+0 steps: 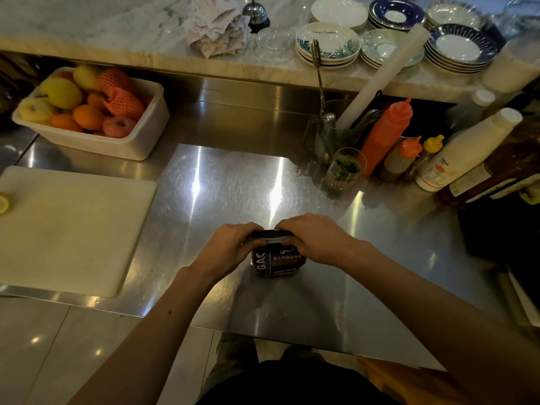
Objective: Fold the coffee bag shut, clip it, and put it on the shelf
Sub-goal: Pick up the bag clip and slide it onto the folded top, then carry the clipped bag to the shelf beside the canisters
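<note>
At the far left edge a slice of lemon (3, 203) sits on the white cutting board (70, 229), which lies flat on the steel counter (222, 185). Behind the board stands a white tub (140, 138) filled with fruit (84, 103), some pieces wrapped in orange foam netting. Near the middle of the counter, close to its front edge, the coffee bag (277, 258) stands upright: it is dark brown and glossy, with large pale letters running down its left side, a band of Chinese characters across the front and a line of small print near the base. Its top is bent over into a flat dark strip with a thin pale line along it. The left hand (230, 248) grips the left end of that strip, fingers curled over the top and the thumb on the near side, pinching the fold. The right hand (317, 239) covers the right end in the same way, fingers pressed together over the fold, so the two hands nearly meet above the bag and only its lower front shows between and below them. To the right and further back stand a glass (344, 169) with something green in it, a holder of utensils (327, 133), an orange squeeze bottle (385, 135) and a white bottle (467, 150) leaning beside darker ones. On the marble ledge (117, 27) behind are stacked plates (327, 45) and a small bell (255, 13).
</note>
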Motion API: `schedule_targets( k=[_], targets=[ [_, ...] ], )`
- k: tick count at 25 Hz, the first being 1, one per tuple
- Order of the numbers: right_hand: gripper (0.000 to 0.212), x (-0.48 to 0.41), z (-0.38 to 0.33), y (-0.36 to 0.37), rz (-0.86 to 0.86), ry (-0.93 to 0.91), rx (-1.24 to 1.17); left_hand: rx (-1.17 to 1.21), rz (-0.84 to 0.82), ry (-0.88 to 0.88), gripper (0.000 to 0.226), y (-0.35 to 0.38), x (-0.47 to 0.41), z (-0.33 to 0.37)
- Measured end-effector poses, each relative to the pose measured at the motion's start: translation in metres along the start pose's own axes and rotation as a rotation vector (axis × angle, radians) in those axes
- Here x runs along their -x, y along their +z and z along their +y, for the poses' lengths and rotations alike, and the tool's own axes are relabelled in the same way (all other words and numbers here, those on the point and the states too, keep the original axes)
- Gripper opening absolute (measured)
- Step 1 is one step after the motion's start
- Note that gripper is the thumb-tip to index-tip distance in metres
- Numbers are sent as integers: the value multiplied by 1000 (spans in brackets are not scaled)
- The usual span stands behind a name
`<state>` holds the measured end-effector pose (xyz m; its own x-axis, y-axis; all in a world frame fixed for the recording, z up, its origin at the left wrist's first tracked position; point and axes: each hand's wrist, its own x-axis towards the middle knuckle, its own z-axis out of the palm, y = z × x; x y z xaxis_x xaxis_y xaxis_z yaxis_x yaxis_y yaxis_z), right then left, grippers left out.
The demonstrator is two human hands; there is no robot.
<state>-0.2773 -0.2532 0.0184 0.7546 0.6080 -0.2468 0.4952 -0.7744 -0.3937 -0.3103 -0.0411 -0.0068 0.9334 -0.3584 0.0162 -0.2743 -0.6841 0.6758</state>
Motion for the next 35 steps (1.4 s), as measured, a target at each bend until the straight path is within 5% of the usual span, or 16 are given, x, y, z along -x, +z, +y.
schedule_targets(
  k=[7, 21, 26, 35],
  targets=[
    [22, 12, 23, 8, 124, 16, -109, 42, -17, -6, 16, -6, -1, -5],
    [20, 26, 26, 44, 512, 385, -1111, 780, 238, -459, 15, 16, 4, 1],
    [25, -17, -46, 32, 593, 350, -1060, 909, 335, -405, 15, -45, 25, -40],
    [26, -37, -71, -4, 651, 251, -1082, 889, 500, -303, 22, -84, 27, -29]
  ],
)
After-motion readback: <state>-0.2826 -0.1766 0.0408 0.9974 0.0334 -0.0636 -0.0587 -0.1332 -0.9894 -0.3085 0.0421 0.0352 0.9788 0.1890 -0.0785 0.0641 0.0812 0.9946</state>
